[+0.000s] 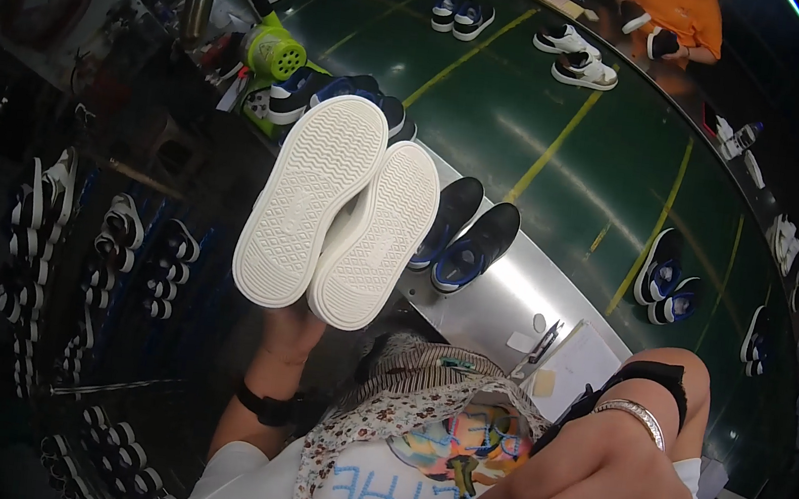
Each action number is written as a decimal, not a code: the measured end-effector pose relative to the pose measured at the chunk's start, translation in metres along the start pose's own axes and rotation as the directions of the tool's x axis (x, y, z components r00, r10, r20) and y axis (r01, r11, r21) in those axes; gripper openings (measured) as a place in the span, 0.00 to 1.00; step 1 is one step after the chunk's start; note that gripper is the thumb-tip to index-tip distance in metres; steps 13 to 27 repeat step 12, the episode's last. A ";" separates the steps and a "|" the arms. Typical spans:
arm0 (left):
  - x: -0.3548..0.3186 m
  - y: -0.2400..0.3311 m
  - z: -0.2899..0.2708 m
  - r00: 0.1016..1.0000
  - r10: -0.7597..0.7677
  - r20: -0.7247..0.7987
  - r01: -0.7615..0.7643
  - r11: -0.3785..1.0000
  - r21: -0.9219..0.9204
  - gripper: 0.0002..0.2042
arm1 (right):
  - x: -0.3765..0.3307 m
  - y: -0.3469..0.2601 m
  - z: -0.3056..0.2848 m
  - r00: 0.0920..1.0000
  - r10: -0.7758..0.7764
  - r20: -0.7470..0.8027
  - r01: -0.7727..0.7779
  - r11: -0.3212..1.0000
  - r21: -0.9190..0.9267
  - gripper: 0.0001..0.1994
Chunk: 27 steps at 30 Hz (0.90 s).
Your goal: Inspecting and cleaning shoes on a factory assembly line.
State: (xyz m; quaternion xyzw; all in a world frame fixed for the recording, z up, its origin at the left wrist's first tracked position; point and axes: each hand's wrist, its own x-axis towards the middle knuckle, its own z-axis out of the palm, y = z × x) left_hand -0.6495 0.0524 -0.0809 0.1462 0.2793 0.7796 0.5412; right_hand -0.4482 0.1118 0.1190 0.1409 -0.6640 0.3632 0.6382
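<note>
Left hand point(290, 331) grips two white shoes point(338, 222), ridged rubber soles up; right hand point(590, 482) curled, seemingly empty.

Left hand point(295, 331) raised, forearm upright, fingers hidden; right hand point(589, 492) curled in a loose fist near the chest.

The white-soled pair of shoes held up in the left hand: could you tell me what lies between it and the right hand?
In the head view, a dark blue pair of shoes on the metal bench lies between the white-soled pair and the right hand.
</note>
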 end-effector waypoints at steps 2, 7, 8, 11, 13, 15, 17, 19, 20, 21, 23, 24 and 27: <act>-0.025 0.013 -0.018 0.991 0.109 -0.074 -0.105 0.993 0.055 0.38 | 0.002 0.011 0.003 1.000 -0.001 0.001 0.000 0.997 0.073 0.04; -0.085 0.045 -0.054 0.923 0.204 -0.327 -0.070 0.923 0.379 0.45 | -0.001 0.025 0.026 0.997 -0.007 0.081 -0.014 0.968 0.252 0.04; -0.093 0.050 -0.062 0.904 0.234 -0.358 -0.017 0.856 0.517 0.44 | 0.002 0.037 0.019 0.996 -0.013 0.084 -0.012 0.958 0.285 0.04; -0.140 0.063 -0.113 0.794 0.305 -0.526 0.141 0.749 0.648 0.36 | 0.005 0.083 0.013 0.706 -0.089 0.703 -0.294 0.866 0.404 0.11; -0.144 0.070 -0.116 0.748 0.302 -0.590 0.242 0.704 0.668 0.33 | 0.009 0.079 0.016 0.675 0.057 0.736 -0.347 0.905 0.248 0.12; -0.144 0.070 -0.116 0.748 0.302 -0.590 0.242 0.704 0.668 0.33 | 0.009 0.079 0.016 0.675 0.057 0.736 -0.347 0.905 0.248 0.12; -0.144 0.070 -0.116 0.748 0.302 -0.590 0.242 0.704 0.668 0.33 | 0.009 0.079 0.016 0.675 0.057 0.736 -0.347 0.905 0.248 0.12; -0.144 0.070 -0.116 0.748 0.302 -0.590 0.242 0.704 0.668 0.33 | 0.009 0.079 0.016 0.675 0.057 0.736 -0.347 0.905 0.248 0.12; -0.144 0.070 -0.116 0.748 0.302 -0.590 0.242 0.704 0.668 0.33 | 0.009 0.079 0.016 0.675 0.057 0.736 -0.347 0.905 0.248 0.12; -0.144 0.070 -0.116 0.748 0.302 -0.590 0.242 0.704 0.668 0.33 | 0.009 0.079 0.016 0.675 0.057 0.736 -0.347 0.905 0.248 0.12; -0.144 0.070 -0.116 0.748 0.302 -0.590 0.242 0.704 0.668 0.33 | 0.009 0.079 0.016 0.675 0.057 0.736 -0.347 0.905 0.248 0.12; -0.144 0.070 -0.116 0.748 0.302 -0.590 0.242 0.704 0.668 0.33 | 0.009 0.079 0.016 0.675 0.057 0.736 -0.347 0.905 0.248 0.12; -0.144 0.070 -0.116 0.748 0.302 -0.590 0.242 0.704 0.668 0.33 | 0.009 0.079 0.016 0.675 0.057 0.736 -0.347 0.905 0.248 0.12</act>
